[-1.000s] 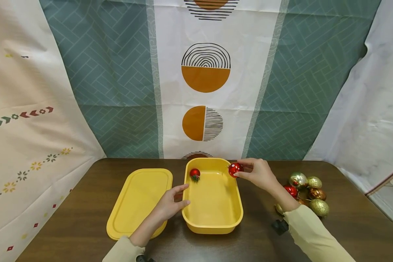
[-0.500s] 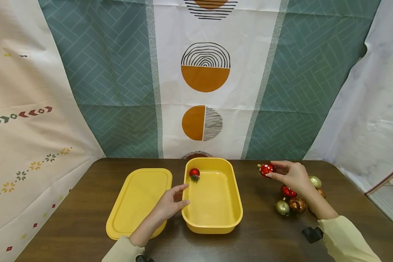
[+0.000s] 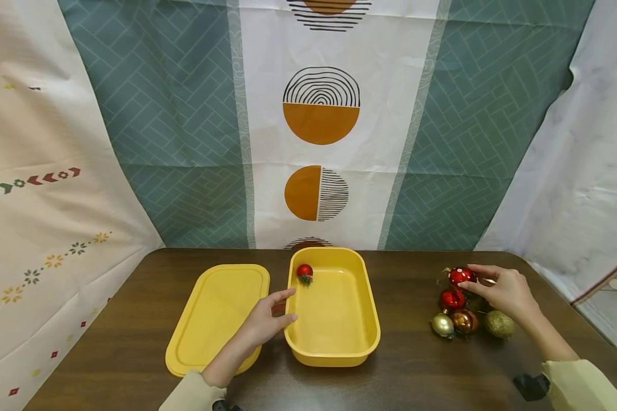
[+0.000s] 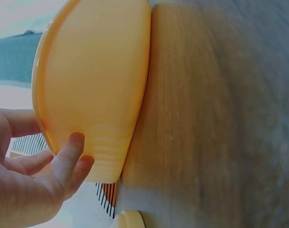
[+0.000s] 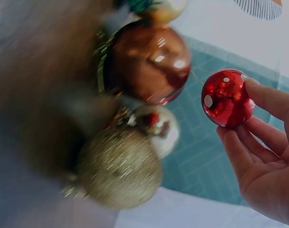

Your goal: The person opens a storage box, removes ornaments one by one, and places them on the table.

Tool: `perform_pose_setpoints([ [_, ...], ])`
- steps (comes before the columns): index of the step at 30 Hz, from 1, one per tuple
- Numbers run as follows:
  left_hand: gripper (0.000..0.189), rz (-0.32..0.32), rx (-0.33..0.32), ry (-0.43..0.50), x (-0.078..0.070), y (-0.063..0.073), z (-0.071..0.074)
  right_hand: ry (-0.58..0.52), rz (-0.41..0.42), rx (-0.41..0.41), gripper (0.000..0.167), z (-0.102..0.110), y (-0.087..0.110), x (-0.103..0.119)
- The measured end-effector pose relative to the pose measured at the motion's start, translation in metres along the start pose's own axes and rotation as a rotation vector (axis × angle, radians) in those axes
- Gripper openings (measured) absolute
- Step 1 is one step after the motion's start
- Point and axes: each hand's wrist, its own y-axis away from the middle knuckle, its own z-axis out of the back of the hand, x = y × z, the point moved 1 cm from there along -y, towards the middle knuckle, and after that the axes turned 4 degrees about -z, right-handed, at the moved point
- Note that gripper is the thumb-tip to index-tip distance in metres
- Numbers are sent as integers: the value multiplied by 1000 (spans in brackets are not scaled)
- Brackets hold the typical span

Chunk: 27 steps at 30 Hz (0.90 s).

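In the head view my right hand (image 3: 505, 290) pinches a shiny red Christmas bauble with white dots (image 3: 461, 277) between thumb and fingers. The right wrist view shows this dotted bauble (image 5: 228, 98) at the fingertips, beside the other baubles. It is held over the far side of a cluster with a plain red bauble (image 3: 452, 299), a copper one (image 3: 465, 322), a small gold one (image 3: 443, 326) and a glittery gold one (image 3: 500, 325). At the left wall of a yellow box (image 3: 334, 359), my left hand (image 3: 264, 321) rests its spread fingertips, holding nothing else.
Inside the box, a red ball ornament with a green sprig (image 3: 305, 273) lies in the far left corner. A flat yellow lid (image 3: 221, 314) lies left of the box on the dark wooden table (image 3: 401, 342). Patterned cloth (image 3: 185, 125) hangs behind the table.
My right hand has carried the dotted red bauble from the box's right rim rightward to the bauble cluster. The left hand has stayed at the box's left side.
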Motion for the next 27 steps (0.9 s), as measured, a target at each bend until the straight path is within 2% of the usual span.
perform_pose_setpoints([
  [10,51,8,-5,-15,-1,0,-1,79,0,7,53,-1,8,-30],
  [19,50,-5,-6,-8,1,0,0,77,-1,38,54,-7,12,-39],
  [27,51,9,-6,-6,-1,0,-1,127,68,21,47,-13,11,-42],
])
